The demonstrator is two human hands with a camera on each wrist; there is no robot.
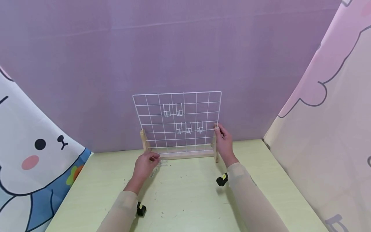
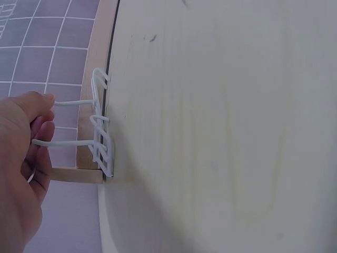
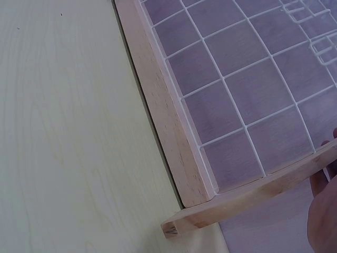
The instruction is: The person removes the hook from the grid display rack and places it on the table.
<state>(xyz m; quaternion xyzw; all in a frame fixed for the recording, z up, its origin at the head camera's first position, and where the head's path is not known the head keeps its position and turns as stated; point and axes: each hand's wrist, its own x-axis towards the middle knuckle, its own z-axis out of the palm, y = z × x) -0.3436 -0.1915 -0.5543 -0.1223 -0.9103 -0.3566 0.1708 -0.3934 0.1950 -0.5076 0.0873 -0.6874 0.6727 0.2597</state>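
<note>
A white wire grid panel [image 1: 178,122] stands upright in a wooden base [image 1: 185,155] at the back of a pale green table [image 1: 188,199]. Several white wire hooks [image 1: 179,111] hang on the grid. My left hand [image 1: 145,166] pinches a white wire hook [image 2: 100,129] that lies on the table in front of the base's left end. My right hand [image 1: 223,141] grips the wooden upright and the grid's right edge. In the right wrist view the wooden base [image 3: 168,121] and grid [image 3: 247,95] fill the frame, with only a bit of my hand [image 3: 322,211] showing.
Purple cloth hangs behind the grid. A cartoon bear cloth [image 1: 32,154] is on the left and a pink cartoon cloth [image 1: 333,112] on the right. Small black devices [image 1: 141,210] [image 1: 222,180] are strapped to my wrists above the table.
</note>
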